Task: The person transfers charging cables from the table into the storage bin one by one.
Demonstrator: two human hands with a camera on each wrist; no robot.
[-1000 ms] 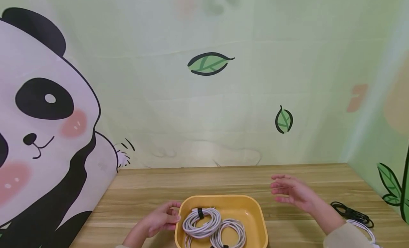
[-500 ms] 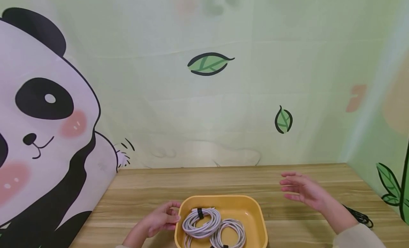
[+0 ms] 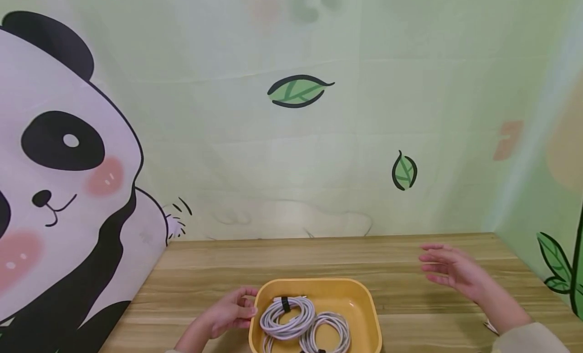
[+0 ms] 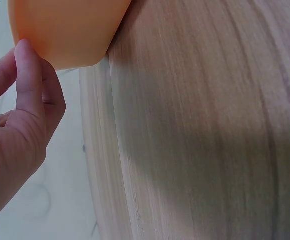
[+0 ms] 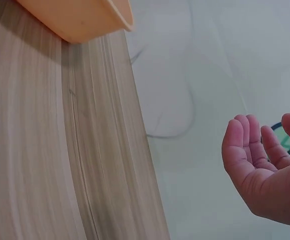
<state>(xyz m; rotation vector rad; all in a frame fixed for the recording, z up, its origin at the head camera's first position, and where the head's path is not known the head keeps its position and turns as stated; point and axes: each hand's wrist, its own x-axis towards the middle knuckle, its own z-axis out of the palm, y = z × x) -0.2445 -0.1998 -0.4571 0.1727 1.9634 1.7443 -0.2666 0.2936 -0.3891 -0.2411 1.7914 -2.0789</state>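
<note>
A yellow plastic bin (image 3: pixel 364 312) stands at the table's front middle, its lower part cut off by the head view's edge. Inside lie two coiled light-grey cables: one coil (image 3: pixel 288 318) with a black strap at the left, the other coil (image 3: pixel 325 333) overlapping it at the right. My left hand (image 3: pixel 230 312) holds the bin's left side at the rim; the left wrist view has fingertips (image 4: pixel 24 47) against the bin wall (image 4: pixel 70 30). My right hand (image 3: pixel 455 272) hovers over the table right of the bin, fingers relaxed and slightly bent, holding nothing.
Beside my right forearm a small pale end (image 3: pixel 490 326) of something shows; the sleeve (image 3: pixel 530 339) hides the rest. The wooden table (image 3: pixel 319 257) ends at a pale green backdrop (image 3: pixel 218 115) with a panda and leaves.
My right hand has moved steadily to the right, and its arm now covers the black and white cables at the far right. My left hand and the bin have stayed put.
</note>
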